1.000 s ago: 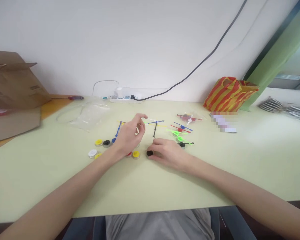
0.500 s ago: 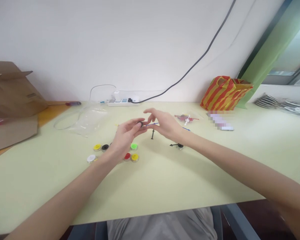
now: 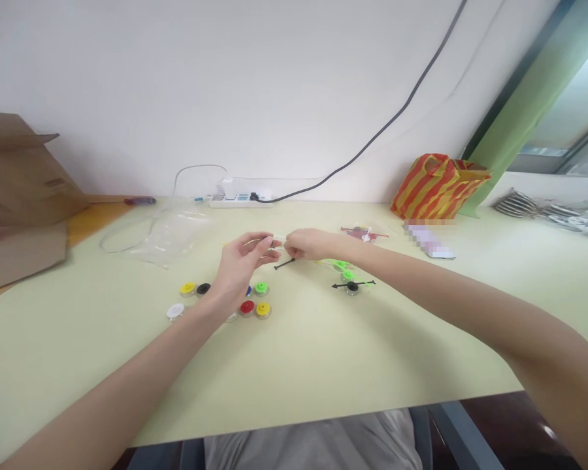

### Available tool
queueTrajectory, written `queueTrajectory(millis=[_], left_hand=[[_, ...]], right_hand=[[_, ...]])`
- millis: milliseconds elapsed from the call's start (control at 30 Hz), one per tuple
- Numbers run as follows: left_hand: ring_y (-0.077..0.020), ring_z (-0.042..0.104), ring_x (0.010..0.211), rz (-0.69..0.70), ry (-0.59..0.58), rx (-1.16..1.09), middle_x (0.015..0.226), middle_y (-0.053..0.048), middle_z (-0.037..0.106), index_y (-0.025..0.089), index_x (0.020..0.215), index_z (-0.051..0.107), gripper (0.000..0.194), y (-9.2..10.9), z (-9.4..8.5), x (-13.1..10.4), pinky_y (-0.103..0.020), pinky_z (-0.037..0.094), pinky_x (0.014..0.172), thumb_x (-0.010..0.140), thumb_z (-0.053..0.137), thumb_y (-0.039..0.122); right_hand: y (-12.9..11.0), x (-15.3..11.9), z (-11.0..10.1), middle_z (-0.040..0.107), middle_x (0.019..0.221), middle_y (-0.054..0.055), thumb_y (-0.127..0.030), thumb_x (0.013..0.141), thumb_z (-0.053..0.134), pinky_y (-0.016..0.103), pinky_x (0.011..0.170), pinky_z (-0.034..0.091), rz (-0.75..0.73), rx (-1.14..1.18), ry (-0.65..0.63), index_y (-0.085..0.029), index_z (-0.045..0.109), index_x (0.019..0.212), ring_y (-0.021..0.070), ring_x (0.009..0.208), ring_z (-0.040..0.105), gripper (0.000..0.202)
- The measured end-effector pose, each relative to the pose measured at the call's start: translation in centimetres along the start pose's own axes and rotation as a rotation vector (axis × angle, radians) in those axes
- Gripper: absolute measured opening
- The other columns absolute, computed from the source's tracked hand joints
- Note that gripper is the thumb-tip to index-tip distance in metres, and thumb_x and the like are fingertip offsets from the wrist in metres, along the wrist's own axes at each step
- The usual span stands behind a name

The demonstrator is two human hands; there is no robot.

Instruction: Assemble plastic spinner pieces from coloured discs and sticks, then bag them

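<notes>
Pinched in my left hand (image 3: 242, 261) is a small round piece with a black top and clear base (image 3: 278, 241), partly covered by the fingers. My right hand (image 3: 304, 244) meets it from the right with its fingers closed; what they grip is hidden. Just below those fingers is a double-ended black arrow (image 3: 284, 264); whether the hand touches it I cannot tell. Near my left wrist stand several clear-based round pieces, among them a green one (image 3: 261, 287), a red one (image 3: 247, 307), a yellow one (image 3: 263, 309) and a white one (image 3: 175, 311).
Right of my hands, a black arrow on a black-topped base (image 3: 352, 287) stands near green pieces (image 3: 340, 265). Farther back are a bag with red parts (image 3: 363, 233), a striped bag (image 3: 426, 189), a power strip (image 3: 240, 203) and clear plastic bags (image 3: 169, 235). A cardboard box (image 3: 24, 176) is left.
My right hand has closed its fingers and moved against the piece in my left hand. The black arrow below has turned and shifted left. Green pieces now show beside my right forearm.
</notes>
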State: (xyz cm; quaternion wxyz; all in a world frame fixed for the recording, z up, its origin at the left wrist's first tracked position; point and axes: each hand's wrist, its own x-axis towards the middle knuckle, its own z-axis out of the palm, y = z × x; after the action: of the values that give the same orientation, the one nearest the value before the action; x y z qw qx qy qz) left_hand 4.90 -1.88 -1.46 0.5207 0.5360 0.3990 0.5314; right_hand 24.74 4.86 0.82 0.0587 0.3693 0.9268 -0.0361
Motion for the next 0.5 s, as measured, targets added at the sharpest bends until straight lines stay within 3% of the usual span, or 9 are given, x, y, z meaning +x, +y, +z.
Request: queueTrajectory(millis=[200,500], left_hand=[[-0.017,0.07,0.078,0.008,0.025,-0.01,0.104,-0.012,0.077,0.014,0.104,0.07,0.039,0.38,0.08,0.01,-0.042,0.057,0.094,0.08,0.082,0.041],[-0.0177,0.07,0.077,0.014,0.035,-0.005,0.101,-0.012,0.077,0.014,0.105,0.07,0.042,0.63,0.19,-0.02,-0.042,0.057,0.092,0.077,0.084,0.042]], right_hand=[[-1.22,0.42,-0.06,0.064,0.088,0.008,-0.007,0.083,0.055,0.029,0.059,0.026,-0.021,-0.045,-0.035,-0.017,0.059,0.08,0.0154,0.064,0.047,0.012],[-0.75,0.78,-0.21,0.067,0.093,0.007,-0.013,0.084,0.057,0.027,0.063,0.033,-0.043,0.148,-0.029,-0.016,0.062,0.087,0.0162,0.073,0.052,0.007]])
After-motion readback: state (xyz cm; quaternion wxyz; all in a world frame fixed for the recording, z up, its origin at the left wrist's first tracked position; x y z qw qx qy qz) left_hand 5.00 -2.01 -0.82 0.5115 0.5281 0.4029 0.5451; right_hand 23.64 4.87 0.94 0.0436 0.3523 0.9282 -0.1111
